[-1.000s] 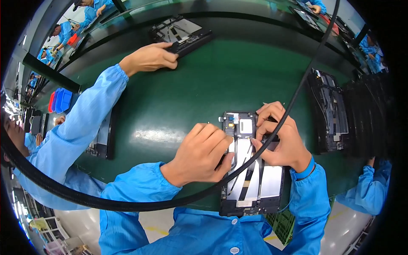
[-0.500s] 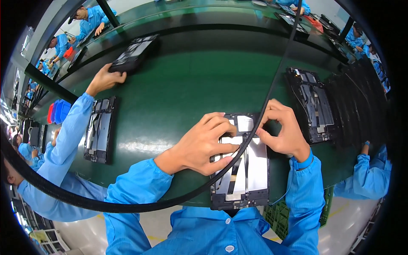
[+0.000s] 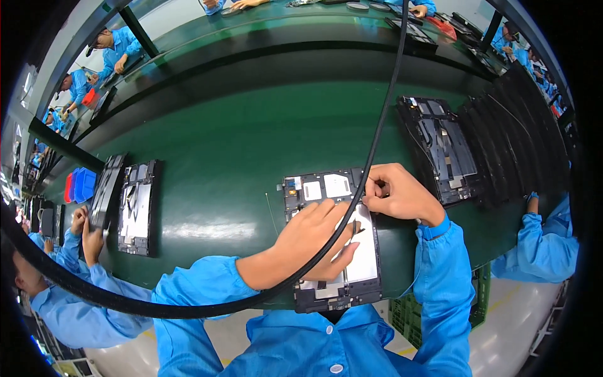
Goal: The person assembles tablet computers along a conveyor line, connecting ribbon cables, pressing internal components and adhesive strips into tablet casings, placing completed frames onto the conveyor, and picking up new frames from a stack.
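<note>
An opened tablet (image 3: 361,271), a black frame with a silver inner plate, lies in front of me at the table's near edge. My left hand (image 3: 311,245) rests across its middle from the left, thumb and fingers apart, with a short dark strip (image 3: 356,230) near the fingertips. Over the tablet's upper right edge, my right hand (image 3: 402,193) is closed in a pinch; whatever is between its fingers is too small to make out. A thin pale wire (image 3: 269,210) reaches out beside the tablet's upper left. The hanging black cable hides part of my left hand.
Another opened tablet (image 3: 443,151) lies to the right against a row of black panels (image 3: 518,138). On the left, a co-worker's hands (image 3: 93,242) hold a tablet upright beside another one (image 3: 137,207). Blue bins (image 3: 84,185) stand behind. A thick black cable (image 3: 207,308) loops across my view.
The tablet before me appears further left, with its upper part uncovered. My left hand has moved lower on it. The co-worker has brought a tablet from the table's back to the left.
</note>
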### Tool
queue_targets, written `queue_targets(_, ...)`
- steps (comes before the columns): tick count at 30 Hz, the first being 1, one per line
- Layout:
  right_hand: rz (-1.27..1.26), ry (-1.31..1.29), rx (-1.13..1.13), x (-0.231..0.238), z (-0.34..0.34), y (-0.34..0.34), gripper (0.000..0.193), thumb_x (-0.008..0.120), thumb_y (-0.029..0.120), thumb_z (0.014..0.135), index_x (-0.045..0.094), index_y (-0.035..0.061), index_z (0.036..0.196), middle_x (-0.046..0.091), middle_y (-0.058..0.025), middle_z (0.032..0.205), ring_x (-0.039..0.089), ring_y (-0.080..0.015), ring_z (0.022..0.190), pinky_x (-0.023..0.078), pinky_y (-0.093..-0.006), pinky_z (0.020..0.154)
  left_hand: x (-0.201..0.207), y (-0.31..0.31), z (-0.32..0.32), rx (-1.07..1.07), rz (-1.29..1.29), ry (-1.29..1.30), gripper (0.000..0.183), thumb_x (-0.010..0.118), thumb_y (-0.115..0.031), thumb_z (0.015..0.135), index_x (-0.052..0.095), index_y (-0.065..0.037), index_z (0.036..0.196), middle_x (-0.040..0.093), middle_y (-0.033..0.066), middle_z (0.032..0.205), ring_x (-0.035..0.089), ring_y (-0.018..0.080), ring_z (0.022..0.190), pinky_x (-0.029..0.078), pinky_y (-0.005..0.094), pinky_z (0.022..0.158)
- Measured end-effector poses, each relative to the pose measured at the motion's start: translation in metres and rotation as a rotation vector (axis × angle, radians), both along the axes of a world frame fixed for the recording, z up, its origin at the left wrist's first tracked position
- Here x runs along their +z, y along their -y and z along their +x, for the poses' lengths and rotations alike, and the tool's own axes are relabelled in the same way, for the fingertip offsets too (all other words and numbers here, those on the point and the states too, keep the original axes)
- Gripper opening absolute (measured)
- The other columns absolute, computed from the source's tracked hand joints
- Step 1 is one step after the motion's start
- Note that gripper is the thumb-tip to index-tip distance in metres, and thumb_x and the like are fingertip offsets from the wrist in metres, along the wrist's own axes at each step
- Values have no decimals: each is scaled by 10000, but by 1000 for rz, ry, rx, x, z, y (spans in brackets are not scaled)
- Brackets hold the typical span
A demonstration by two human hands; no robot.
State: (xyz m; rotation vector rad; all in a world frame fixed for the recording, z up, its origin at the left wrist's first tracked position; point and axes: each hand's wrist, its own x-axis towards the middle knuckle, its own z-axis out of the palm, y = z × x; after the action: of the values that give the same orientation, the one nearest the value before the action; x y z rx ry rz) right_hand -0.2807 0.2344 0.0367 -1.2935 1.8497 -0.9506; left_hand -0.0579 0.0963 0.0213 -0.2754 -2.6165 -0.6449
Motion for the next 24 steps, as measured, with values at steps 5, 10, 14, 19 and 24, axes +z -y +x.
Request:
queue_targets(5,-23,94,19,-12,-5,-4,143,760,-5,840,619,-18,823,505,-3,734,471,-94,697,392,-307,617,2,-8,-3,55,-127,14,390,793,-160,855,777,-10,1214,679,191,1325,701,336,964,587,436,799)
queue_targets(10,-56,154,-46,-12,0,-2,173,752,30,763,590,-28,739,529,-72,690,489,-146,652,371,-360,581,1,-5,0,29,-125,28,399,788,-157,853,762,-19,1226,669,187,1337,705,329,942,575,414,758)
queue_targets(14,-87,112,3,-3,10,3,164,753,25,764,600,-29,738,542,-76,693,510,-144,652,385,-357,579,6,-1,8,18,-117,52,400,789,-161,851,745,-26,1225,658,193,1336,703,318,900,568,405,733)
queue_targets(19,-86,190,-19,-11,15,2,188,772,38,772,599,-23,728,555,-72,667,513,-134,630,381,-353,565,6,-1,12,-8,-114,58,343,803,-174,824,724,-25,1124,648,220,1338,724,314,877,598,380,727)
queue_targets(24,-57,301,-51,-19,13,3,185,772,25,817,609,3,732,520,-12,611,473,-75,604,351,-320,552,8,0,11,-22,-110,83,270,810,-180,812,697,-11,989,644,248,1361,734,321,870,612,373,722)
